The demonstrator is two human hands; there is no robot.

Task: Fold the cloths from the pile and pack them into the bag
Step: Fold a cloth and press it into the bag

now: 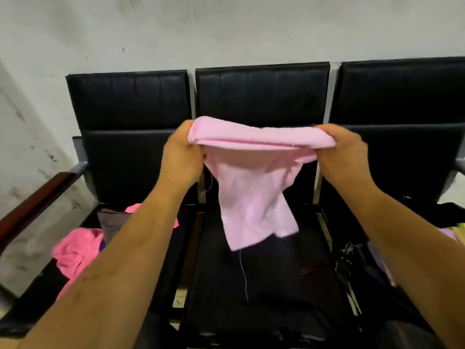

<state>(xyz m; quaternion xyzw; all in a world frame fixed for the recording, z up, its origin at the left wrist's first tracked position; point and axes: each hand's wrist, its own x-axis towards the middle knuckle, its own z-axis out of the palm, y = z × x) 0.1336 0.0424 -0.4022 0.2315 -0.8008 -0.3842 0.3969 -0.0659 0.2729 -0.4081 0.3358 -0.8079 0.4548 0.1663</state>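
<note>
whitish, stained wall (226, 26) behind a row of three black padded seats (261, 96) with metal frames; a dark wooden armrest (32, 205) closes the row at the left.

both bare forearms reach forward over the middle seat (264, 285). the left hand (180, 159) and the right hand (339, 152) hold a pale pink cloth (251, 197) in the air between them, level with the seat backs. each of the hands has its fingers curled round one end of the cloth's doubled upper edge, which runs nearly straight from one to the other. the rest of the cloth hangs down in loose folds, clear of the seat cushion, and a thin loose thread (242, 273) dangles from its lower edge.

on the left seat lies the pile (80, 248) of unfolded cloths, mostly bright pink, with a grey-brown cloth (113, 220) among them, partly hidden by the left forearm.

on the right seat, black straps (349, 255) lie near the inner edge, and lilac and yellow fabric (453, 233) shows at the frame's right border; whether this fabric sits inside a bag cannot be told.
</note>
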